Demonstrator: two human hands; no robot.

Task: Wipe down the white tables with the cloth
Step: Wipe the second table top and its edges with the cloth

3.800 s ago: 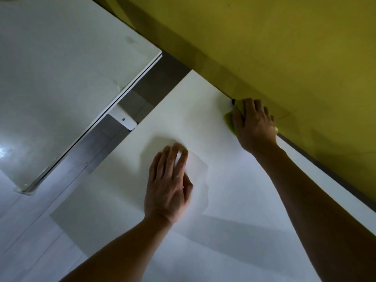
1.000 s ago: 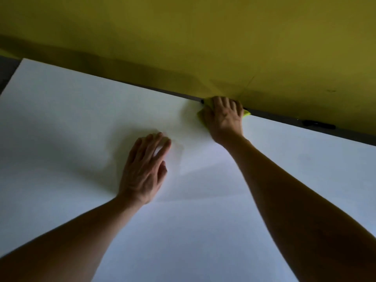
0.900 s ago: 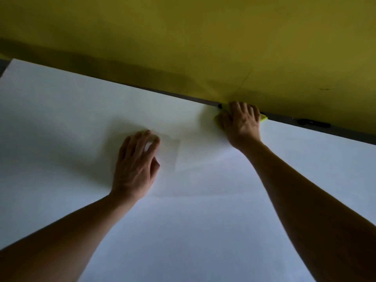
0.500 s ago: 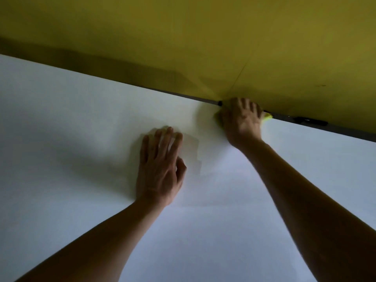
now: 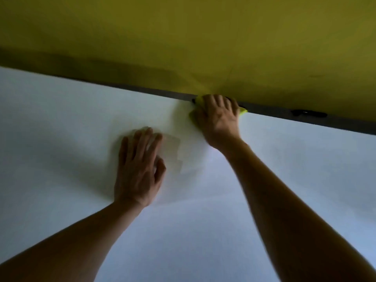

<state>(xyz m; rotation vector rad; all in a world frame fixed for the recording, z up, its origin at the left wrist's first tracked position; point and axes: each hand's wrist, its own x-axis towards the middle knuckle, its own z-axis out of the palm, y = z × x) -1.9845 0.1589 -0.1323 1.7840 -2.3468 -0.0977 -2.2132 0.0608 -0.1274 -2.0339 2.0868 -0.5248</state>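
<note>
A white table (image 5: 203,231) fills most of the view. My right hand (image 5: 218,117) presses a yellow-green cloth (image 5: 242,110) flat against the table's far edge, right below the yellow wall. Only the cloth's corners stick out from under the palm and fingers. My left hand (image 5: 138,167) lies flat on the table nearer to me, fingers spread, palm down, holding nothing. It sits left of and below the right hand.
A yellow wall (image 5: 203,37) rises directly behind the table. A dark gap (image 5: 142,89) runs between wall and table edge. A small black object (image 5: 308,113) lies in that gap to the right of the cloth.
My right hand has slid the cloth rightward along the far edge of the table. The left hand shifted right with it, still flat. The neighbouring table seen 3.8 s ago is out of view.
</note>
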